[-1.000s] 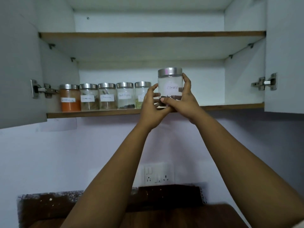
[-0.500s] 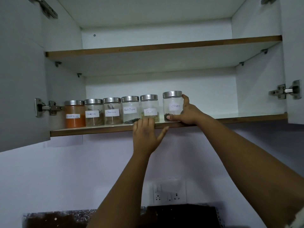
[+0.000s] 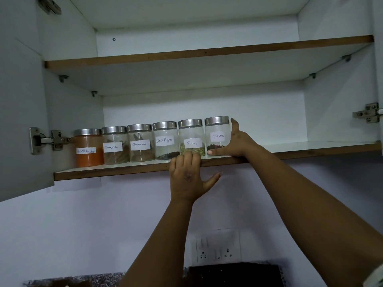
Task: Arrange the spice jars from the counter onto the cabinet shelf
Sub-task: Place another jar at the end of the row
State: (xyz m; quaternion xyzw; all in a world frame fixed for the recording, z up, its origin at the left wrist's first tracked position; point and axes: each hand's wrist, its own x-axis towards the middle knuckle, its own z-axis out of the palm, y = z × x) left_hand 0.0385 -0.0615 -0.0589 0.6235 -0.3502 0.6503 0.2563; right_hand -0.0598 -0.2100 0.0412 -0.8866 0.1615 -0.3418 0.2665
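Handwritten white labels on six steel-lidded jars along the lower cabinet shelf (image 3: 132, 169).

From the right, the Cloves jar (image 3: 217, 136) reads "Cloves", the Fennel jar (image 3: 191, 143) "Fennel", the Black Pepper jar (image 3: 164, 140) "Black Pepper", the Cinnamon jar (image 3: 141, 144) "Cinnamon". The next jar (image 3: 113, 147) seems to read "Cinnamon" too, though smudged. The orange jar (image 3: 86, 151) ends in "Powder"; its first word is illegible.

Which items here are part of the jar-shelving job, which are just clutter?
Job:
Cloves jar, held by right hand
Fennel jar
Black Pepper jar
two Cinnamon jars
orange powder jar
lower shelf
left hand on shelf edge

Clutter:
wall sockets
upper shelf
door hinges
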